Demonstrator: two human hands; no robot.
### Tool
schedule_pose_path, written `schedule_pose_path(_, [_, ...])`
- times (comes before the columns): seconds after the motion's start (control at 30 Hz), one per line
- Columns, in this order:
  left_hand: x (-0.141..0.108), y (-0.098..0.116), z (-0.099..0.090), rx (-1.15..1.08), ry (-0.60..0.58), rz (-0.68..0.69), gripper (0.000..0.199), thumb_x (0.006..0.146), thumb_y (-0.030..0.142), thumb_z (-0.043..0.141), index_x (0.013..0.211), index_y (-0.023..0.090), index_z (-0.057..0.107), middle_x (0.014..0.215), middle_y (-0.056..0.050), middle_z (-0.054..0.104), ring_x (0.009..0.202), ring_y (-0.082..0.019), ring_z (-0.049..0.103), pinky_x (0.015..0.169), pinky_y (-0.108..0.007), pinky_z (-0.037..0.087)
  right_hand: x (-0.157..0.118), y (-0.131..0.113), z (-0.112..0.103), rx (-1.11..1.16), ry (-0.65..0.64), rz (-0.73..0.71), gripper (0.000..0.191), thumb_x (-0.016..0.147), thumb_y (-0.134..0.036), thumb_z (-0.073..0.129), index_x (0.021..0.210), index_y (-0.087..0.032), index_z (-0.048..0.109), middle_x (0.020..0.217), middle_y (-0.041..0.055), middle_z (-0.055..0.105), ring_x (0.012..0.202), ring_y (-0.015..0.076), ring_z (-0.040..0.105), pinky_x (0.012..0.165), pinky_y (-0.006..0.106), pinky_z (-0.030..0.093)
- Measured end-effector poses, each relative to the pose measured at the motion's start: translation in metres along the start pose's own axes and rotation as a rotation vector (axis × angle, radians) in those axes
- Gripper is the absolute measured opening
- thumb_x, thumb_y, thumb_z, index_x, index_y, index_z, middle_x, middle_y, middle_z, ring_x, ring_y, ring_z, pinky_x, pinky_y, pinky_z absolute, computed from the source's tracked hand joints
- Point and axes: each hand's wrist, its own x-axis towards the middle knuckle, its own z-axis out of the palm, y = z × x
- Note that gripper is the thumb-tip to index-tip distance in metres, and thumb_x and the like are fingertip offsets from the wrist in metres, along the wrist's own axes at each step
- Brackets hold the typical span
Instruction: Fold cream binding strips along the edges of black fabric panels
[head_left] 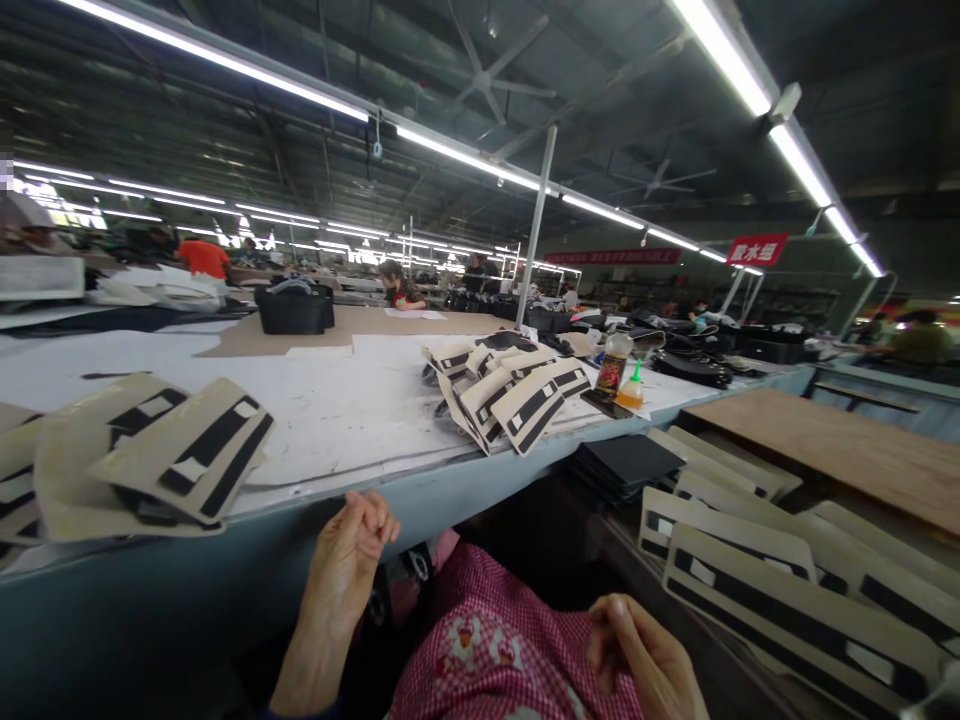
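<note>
My left hand (351, 555) is raised just off the front edge of the white-topped table (337, 440), its fingers curled together; whether anything small is between them is hidden. Over the checked red apron (487, 640) hangs my right hand (637, 650), thumb against bent fingers, contents hidden. Cream panels with black strips (202, 450) lie stacked at the table's left, nearest my left hand. More such panels (525, 400) are heaped at the middle of the table. To the right of my right hand, further cream panels (787, 610) overlap on a lower surface.
A dark-labelled bottle (611, 368) and a small bottle with a green nozzle (632, 388) stand behind the middle heap. Flat black sheets (626, 465) are piled beside the table's edge. A black bin (295, 308) sits farther back. A metal pole (536, 230) rises behind. Other people work in the distance.
</note>
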Motion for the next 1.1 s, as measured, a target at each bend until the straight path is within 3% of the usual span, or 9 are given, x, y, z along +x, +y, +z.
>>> schedule_pose_path(0.17, [0.001,0.002,-0.004,-0.028,0.025,-0.034,0.053,0.096,0.054,0.065,0.061,0.017,0.054,0.066,0.004,0.063,0.053,-0.008,0.056,0.056,-0.024,0.051,-0.006,-0.006,0.005,-0.002,0.005,0.000,0.065,0.072,-0.082,0.073,0.072,-0.017,0.067,0.052,0.0026,0.065,0.043,0.0155,0.058,0.046,0.027,0.043])
schedule_pose_path(0.33, [0.004,0.004,-0.009,-0.023,0.066,-0.043,0.052,0.098,0.057,0.061,0.066,0.017,0.058,0.065,0.004,0.063,0.054,-0.009,0.058,0.055,-0.025,0.052,-0.007,-0.005,0.001,-0.013,-0.017,-0.004,0.064,0.073,-0.082,0.072,0.072,-0.018,0.066,0.054,0.0024,0.066,0.045,0.0154,0.059,0.048,0.027,0.044])
schedule_pose_path(0.5, [0.005,0.007,-0.006,-0.031,0.146,-0.007,0.017,0.099,0.031,0.068,0.097,0.014,0.068,0.076,0.004,0.066,0.055,-0.008,0.059,0.057,-0.024,0.054,-0.002,0.004,-0.006,-0.039,-0.070,0.014,0.063,0.077,-0.080,0.070,0.076,-0.018,0.065,0.057,0.0026,0.067,0.047,0.0155,0.060,0.048,0.027,0.044])
schedule_pose_path(0.67, [0.006,0.010,-0.010,0.019,0.156,0.017,0.012,0.098,0.022,0.069,0.088,0.014,0.066,0.057,0.011,0.048,0.046,-0.006,0.050,0.049,-0.020,0.048,-0.003,0.008,-0.005,-0.051,-0.068,0.008,0.061,0.079,-0.078,0.069,0.076,-0.018,0.066,0.057,0.0025,0.067,0.045,0.0153,0.060,0.046,0.026,0.043])
schedule_pose_path(0.87, [0.010,0.011,-0.026,0.203,0.042,0.095,0.046,0.099,0.052,0.061,0.068,0.018,0.055,0.056,0.009,0.046,0.049,-0.008,0.049,0.053,-0.024,0.047,-0.001,0.015,-0.006,-0.057,-0.079,0.023,0.061,0.081,-0.078,0.067,0.081,-0.017,0.068,0.057,0.0014,0.065,0.045,0.0155,0.060,0.041,0.024,0.038])
schedule_pose_path(1.0, [0.009,0.005,-0.035,0.522,-0.068,0.098,0.026,0.096,0.043,0.068,0.095,0.017,0.065,0.068,0.007,0.054,0.060,-0.012,0.056,0.062,-0.028,0.051,0.000,0.019,-0.004,-0.066,-0.070,0.000,0.062,0.082,-0.080,0.064,0.079,-0.017,0.067,0.055,0.0005,0.064,0.043,0.0143,0.059,0.041,0.024,0.036])
schedule_pose_path(1.1, [0.003,-0.012,-0.033,0.844,-0.287,-0.032,0.018,0.094,0.033,0.073,0.097,0.016,0.067,0.078,0.004,0.061,0.070,-0.014,0.061,0.069,-0.031,0.054,-0.004,0.016,0.000,-0.050,-0.009,-0.034,0.062,0.083,-0.079,0.063,0.078,-0.017,0.066,0.051,-0.0008,0.062,0.039,0.0126,0.056,0.040,0.022,0.032])
